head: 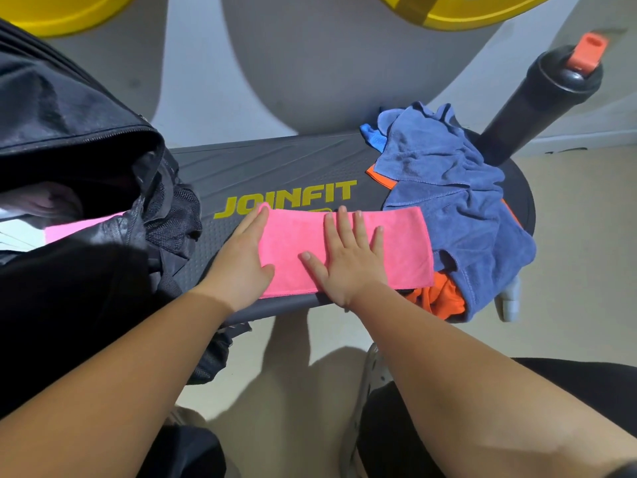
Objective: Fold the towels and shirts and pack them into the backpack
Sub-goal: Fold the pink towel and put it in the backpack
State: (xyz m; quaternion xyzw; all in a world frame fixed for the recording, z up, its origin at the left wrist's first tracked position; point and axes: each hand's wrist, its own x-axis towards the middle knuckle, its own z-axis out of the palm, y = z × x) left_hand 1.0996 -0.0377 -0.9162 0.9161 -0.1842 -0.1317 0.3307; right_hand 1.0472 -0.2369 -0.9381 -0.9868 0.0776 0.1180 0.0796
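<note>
The pink towel lay folded into a strip at frame centre on the step platform. The left hand pressed its left end and the right hand its middle, fingers straight and slightly spread. The step required smoothing outward, aligning the corners, then folding toward the open backpack at frame left.

A pink towel, folded into a long flat strip, lies along the near edge of the dark step board in front of you, with your left hand at its left end and your right hand flat on its middle. Just to its right, a blue towel sits crumpled over an orange garment. At left, the black backpack gapes unzipped, another pink cloth inside.
</note>
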